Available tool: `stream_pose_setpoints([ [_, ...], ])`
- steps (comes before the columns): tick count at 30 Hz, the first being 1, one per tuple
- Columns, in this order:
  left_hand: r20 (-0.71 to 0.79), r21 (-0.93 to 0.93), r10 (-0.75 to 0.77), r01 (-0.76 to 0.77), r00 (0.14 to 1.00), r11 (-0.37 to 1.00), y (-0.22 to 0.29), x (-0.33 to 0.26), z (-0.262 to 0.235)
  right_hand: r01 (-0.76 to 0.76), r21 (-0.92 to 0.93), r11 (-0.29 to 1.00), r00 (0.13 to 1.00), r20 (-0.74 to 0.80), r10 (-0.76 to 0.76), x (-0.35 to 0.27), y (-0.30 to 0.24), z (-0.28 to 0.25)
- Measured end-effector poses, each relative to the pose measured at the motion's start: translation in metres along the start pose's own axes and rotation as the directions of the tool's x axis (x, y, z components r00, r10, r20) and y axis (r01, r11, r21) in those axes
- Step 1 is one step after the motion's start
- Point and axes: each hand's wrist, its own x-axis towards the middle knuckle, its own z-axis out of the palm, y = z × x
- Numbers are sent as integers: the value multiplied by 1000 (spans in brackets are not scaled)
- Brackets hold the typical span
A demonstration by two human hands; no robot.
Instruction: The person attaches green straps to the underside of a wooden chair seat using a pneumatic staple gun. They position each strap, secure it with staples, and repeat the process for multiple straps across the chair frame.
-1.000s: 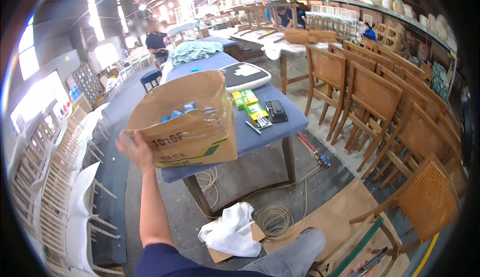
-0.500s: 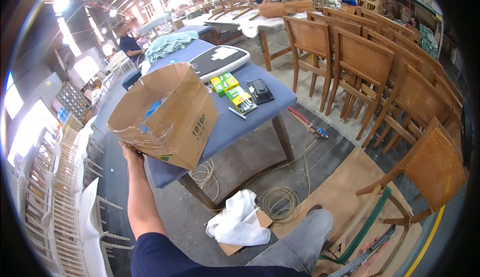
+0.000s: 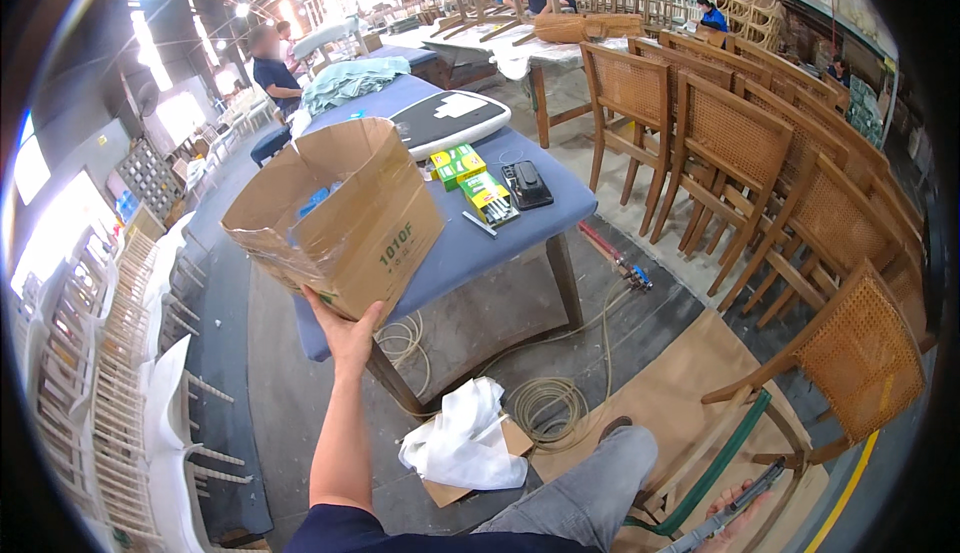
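A tall open cardboard box (image 3: 390, 243) sits at the near left corner of the blue padded table (image 3: 535, 223), with something blue inside it. My left hand (image 3: 345, 338) presses against the box's lower near side, thumb and fingers spread. At the lower right, my right hand (image 3: 738, 518) is wrapped round a long grey-and-black tool (image 3: 735, 508), whose kind I cannot make out. That tool is over a cane-backed wooden chair (image 3: 862, 338) lying tipped, with a green strip (image 3: 705, 483) along its seat frame.
Coiled hose (image 3: 550, 408) and white plastic sheeting (image 3: 465, 438) lie on the floor by my leg. Cane-backed chairs (image 3: 730, 128) crowd the right; pale chair frames (image 3: 90, 403) line the left. Green-yellow small boxes (image 3: 485, 196) and a black case (image 3: 527, 185) rest on the table. People work farther back.
My left hand has shifted right along the box's base and spread its fingers against the side. The box has turned slightly. My right hand still holds the tool.
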Motion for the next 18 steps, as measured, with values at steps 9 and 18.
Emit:
stream_pose_setpoints([
  [9, 214, -35, -237, 250, 948, 968, -26, 42, -66, 99, -107, 989, 983, -146, -114, -8, -1, -7],
  [18, 186, -73, -262, 279, 947, 957, -38, 61, -67, 109, -167, 980, 994, -3, -111, -12, 4, -5],
])
